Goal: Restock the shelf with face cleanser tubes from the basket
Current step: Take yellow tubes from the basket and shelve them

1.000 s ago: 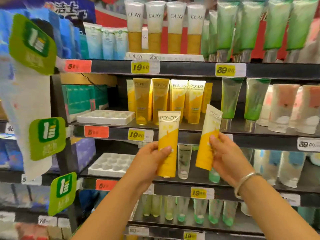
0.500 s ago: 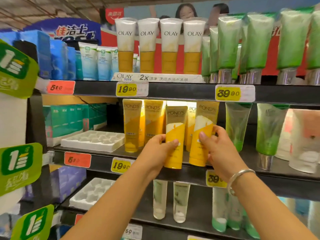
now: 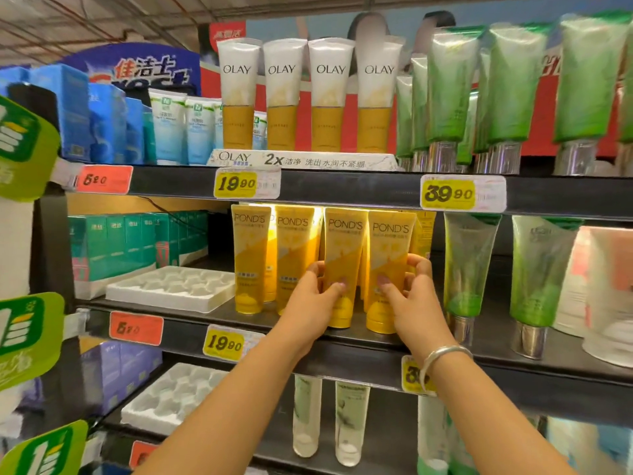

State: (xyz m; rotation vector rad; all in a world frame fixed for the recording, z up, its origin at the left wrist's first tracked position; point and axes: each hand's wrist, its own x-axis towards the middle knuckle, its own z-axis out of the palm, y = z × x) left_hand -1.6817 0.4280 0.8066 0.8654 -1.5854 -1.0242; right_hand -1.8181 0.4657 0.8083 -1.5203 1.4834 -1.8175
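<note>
Two yellow POND'S cleanser tubes stand cap-down at the front of the middle shelf point(image 3: 479, 351). My left hand point(image 3: 317, 303) grips the left tube point(image 3: 344, 248), thumb across its front. My right hand point(image 3: 411, 303) grips the right tube point(image 3: 388, 248), fingers curled round its right side. Two more POND'S tubes point(image 3: 251, 255) stand to their left, and others stand behind. The basket is out of view.
White empty trays point(image 3: 171, 289) lie left of the tubes and on the shelf below. Green tubes point(image 3: 469, 265) stand to the right. OLAY tubes point(image 3: 308, 94) line the top shelf. Green boxes point(image 3: 126, 245) stand at the left, and price tags run along the shelf edges.
Both hands have carried their tubes up and forward from in front of the lower shelf onto the middle shelf, where the tubes now stand upright in the front row.
</note>
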